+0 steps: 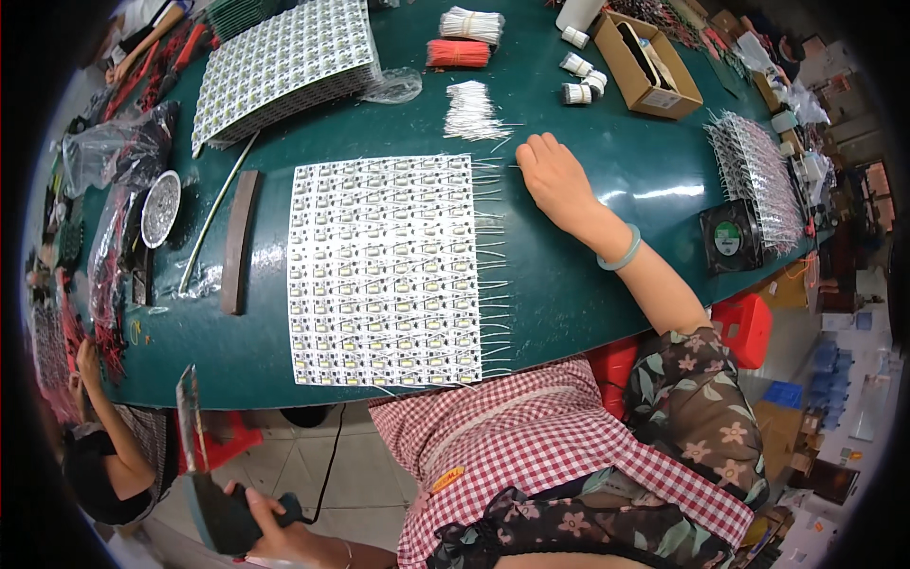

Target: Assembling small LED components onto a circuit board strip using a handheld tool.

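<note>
My left hand (275,522) grips a dark green, pistol-shaped soldering gun (213,503) by its handle, below the table's near edge. Its long pronged metal tip (189,408) points up and away from me. Over the table, my right hand (555,180) is closed, and a short white wire (515,167) shows at its fingertips. Just left of that hand lies a white panel of LED circuit boards (384,270). Thin white wires (493,275) run across the panel and stick out past its right edge. A loose pile of white wires (474,112) lies beyond the panel.
A tall stack of LED panels (289,66) stands far left, near a dark bar (240,242) and a round metal dish (160,210). Wire bundles (459,53) and a cardboard box (649,71) lie at the back. A fan (730,237) stands right; another person's arm (118,417) is left.
</note>
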Tool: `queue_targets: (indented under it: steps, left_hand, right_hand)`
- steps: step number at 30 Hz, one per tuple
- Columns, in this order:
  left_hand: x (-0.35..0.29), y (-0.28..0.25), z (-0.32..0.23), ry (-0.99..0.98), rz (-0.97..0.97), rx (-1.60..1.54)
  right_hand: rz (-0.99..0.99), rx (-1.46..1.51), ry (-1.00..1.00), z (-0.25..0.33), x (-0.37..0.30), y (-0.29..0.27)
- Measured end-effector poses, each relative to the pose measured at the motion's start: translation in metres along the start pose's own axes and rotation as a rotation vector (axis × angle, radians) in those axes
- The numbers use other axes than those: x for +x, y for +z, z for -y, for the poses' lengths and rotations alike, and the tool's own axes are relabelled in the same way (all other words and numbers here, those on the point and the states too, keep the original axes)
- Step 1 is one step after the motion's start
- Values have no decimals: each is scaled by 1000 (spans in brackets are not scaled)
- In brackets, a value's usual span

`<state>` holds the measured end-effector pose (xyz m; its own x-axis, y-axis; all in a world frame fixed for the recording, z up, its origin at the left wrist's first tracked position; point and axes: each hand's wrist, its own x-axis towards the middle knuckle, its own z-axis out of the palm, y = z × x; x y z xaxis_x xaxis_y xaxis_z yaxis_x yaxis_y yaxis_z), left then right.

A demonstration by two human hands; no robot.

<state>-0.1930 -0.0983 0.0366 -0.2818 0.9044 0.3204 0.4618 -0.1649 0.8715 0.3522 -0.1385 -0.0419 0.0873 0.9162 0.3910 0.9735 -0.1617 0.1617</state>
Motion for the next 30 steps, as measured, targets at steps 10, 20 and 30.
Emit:
queue_targets:
  steps: [10,20,30]
  left_hand:
    - [24,-1,-68,21,-164,-119]
    - [16,9,-81,-12,-138,-146]
    - [14,23,-77,-58,-86,-175]
  right_hand:
    - [-72,531,28,-14,25,5]
    - [-36,648,106,-16,31,12]
    - [-57,574,154,-28,31,15]
